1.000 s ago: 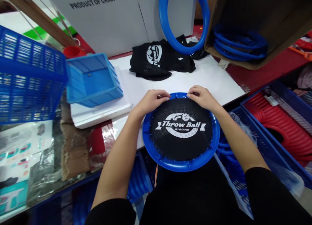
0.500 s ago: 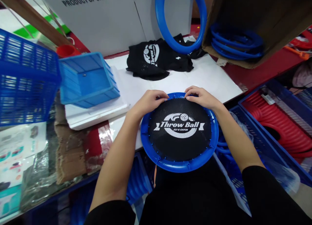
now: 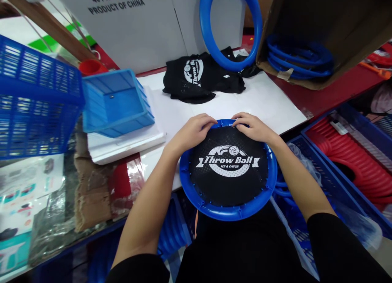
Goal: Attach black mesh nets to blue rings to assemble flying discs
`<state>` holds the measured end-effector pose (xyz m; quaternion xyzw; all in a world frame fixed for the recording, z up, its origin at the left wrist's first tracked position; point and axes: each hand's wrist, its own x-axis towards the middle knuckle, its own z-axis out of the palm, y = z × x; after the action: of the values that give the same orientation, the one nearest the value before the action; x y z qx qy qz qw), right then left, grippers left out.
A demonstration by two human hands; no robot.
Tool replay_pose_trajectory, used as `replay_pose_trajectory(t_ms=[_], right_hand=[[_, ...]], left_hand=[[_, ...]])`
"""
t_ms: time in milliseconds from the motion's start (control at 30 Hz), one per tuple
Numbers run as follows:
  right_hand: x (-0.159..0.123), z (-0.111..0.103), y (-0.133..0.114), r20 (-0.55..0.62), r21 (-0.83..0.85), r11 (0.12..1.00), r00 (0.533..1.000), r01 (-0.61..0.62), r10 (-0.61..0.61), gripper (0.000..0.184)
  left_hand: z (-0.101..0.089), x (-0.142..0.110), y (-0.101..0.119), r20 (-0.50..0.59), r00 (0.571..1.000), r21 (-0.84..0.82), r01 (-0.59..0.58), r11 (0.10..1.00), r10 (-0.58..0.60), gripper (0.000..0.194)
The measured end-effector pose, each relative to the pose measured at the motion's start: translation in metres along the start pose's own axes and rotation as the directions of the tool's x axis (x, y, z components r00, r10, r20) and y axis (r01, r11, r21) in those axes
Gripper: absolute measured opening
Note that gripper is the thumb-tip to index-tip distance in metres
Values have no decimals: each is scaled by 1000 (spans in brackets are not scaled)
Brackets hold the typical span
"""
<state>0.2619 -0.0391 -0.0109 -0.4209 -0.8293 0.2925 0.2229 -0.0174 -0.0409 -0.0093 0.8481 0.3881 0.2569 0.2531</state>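
Observation:
A round blue plastic ring (image 3: 228,212) with a black mesh sheet (image 3: 226,191) across it lies tilted at the near edge of the white work surface, close to my body. White "Throw Ball" print faces up on the mesh. My left hand (image 3: 196,132) is closed at the far rim, fingertips pressed on the ring and mesh edge. Just to its right, my right hand (image 3: 254,128) pinches the same far rim with thumb and fingers. A short stretch of rim with small pegs shows between them. What exactly lies under the fingertips is hidden.
Black printed mesh sheets (image 3: 190,81) lie at the back, a blue ring (image 3: 206,34) standing over them. More blue rings (image 3: 300,56) sit in a carton at right. A blue bin (image 3: 118,115) and basket (image 3: 36,99) stand left; red rings (image 3: 361,164) fill a right-hand crate.
The view has shifted slightly, so everything sits a little lower and further right. My two hands' fingertips have come slightly closer together along the far rim.

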Motion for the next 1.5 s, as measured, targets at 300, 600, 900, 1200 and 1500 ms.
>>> replay_pose_trajectory(t_ms=[300, 600, 900, 1200, 1500], right_hand=[[-4, 12, -33, -13, -446, 877, 978, 179, -207, 39], [0, 33, -29, 118, -487, 854, 983, 182, -142, 27], [-1, 23, -34, 132, -399, 899, 982, 178, -135, 27], [8, 18, -27, 34, -57, 996, 997, 73, -71, 10], [15, 13, -24, 24, 59, 995, 996, 83, -84, 6]], left_hand=[[11, 0, 3, 58, 972, 207, -234, 950, 227, 17], [13, -3, 22, 155, 975, 490, -215, 845, 158, 27], [10, -1, 19, 184, 981, 349, -129, 928, 67, 24], [9, 1, 17, 142, 990, 81, 1, 997, -13, 18], [12, 8, 14, -37, 984, -182, 167, 969, -177, 13]])
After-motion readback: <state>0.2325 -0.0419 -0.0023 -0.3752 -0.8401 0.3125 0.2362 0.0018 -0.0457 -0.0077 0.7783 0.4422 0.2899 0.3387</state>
